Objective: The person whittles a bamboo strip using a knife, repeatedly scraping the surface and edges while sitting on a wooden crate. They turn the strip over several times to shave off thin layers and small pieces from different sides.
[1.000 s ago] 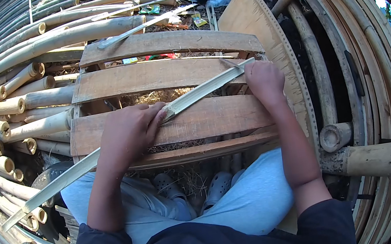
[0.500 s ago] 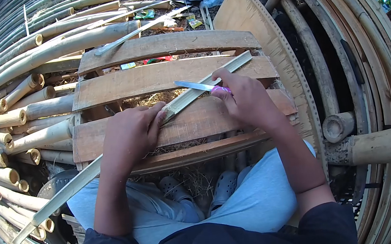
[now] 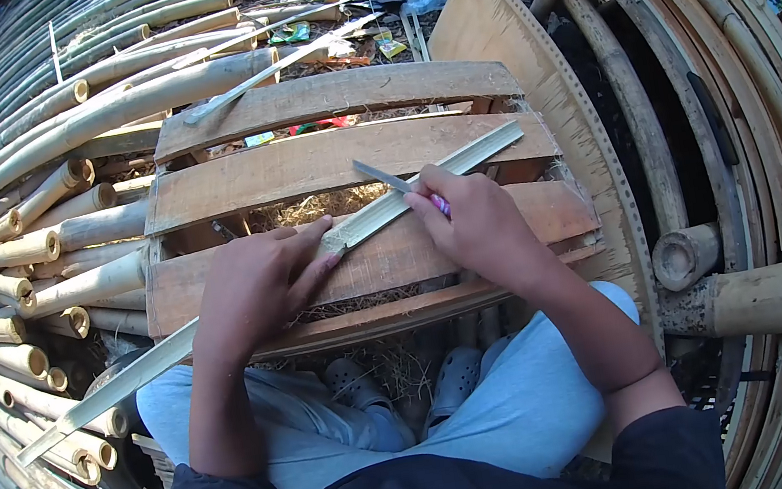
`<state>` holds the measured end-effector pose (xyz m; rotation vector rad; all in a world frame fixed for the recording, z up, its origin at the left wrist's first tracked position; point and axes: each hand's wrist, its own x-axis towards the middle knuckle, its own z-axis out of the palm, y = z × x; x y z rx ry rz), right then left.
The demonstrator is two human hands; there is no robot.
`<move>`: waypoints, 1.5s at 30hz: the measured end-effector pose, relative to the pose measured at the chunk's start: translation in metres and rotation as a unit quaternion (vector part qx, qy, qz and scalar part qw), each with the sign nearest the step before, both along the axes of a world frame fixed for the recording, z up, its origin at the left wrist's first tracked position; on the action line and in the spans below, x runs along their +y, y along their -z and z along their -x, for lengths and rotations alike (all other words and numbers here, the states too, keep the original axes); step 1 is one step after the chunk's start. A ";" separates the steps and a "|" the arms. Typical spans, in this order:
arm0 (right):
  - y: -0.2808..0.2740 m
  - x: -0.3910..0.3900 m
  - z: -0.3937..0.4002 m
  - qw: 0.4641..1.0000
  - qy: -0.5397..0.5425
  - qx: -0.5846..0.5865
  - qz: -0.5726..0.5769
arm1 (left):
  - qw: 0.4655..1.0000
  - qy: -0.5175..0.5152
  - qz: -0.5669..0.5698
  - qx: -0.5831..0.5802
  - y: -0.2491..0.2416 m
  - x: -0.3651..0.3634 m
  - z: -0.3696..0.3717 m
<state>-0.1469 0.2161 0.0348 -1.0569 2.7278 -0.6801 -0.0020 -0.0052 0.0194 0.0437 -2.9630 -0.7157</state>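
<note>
Two hands work over a slatted wooden pallet (image 3: 299, 169) that spans the person's knees. The left hand (image 3: 256, 287) presses down on a long split bamboo strip (image 3: 376, 214), fingers laid flat along it and closed over its near edge. That strip runs slantwise under both hands, from beyond the left hand's outer side up past the right hand. The right hand (image 3: 479, 221) is curled tight around a knife (image 3: 388, 178) with a pink handle; the blade juts from the fist toward the left hand and lies against the strip's upper face. Stacked bamboo poles (image 3: 18, 250) lie outside the left hand, and a thick cut pole (image 3: 763, 295) lies outside the right forearm.
</note>
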 end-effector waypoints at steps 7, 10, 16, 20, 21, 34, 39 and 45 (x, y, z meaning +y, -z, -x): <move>0.008 -0.006 0.001 0.999 0.033 -0.010 0.038 | 0.999 -0.001 -0.024 0.033 0.005 0.004 0.001; 0.007 -0.005 -0.013 0.994 0.011 0.107 -0.033 | 0.999 -0.009 -0.031 0.004 0.003 0.003 0.000; 0.013 -0.011 -0.007 0.972 -0.051 0.166 -0.157 | 1.000 -0.002 -0.022 0.000 0.001 0.004 0.002; 0.015 -0.015 -0.009 0.974 -0.055 0.160 -0.152 | 1.000 -0.010 -0.015 0.014 0.003 0.004 0.001; 0.014 -0.014 -0.010 0.974 -0.056 0.159 -0.152 | 1.000 -0.008 -0.023 0.004 0.002 0.003 0.001; 0.004 -0.008 -0.003 0.976 -0.091 0.111 -0.163 | 0.999 -0.012 -0.032 -0.001 0.003 0.004 0.001; 0.004 -0.006 0.003 0.979 -0.063 0.106 -0.161 | 0.999 -0.012 -0.039 0.004 0.004 0.006 0.001; 0.003 -0.006 0.002 0.973 -0.104 0.105 -0.175 | 0.999 -0.018 -0.035 0.001 0.004 0.007 0.002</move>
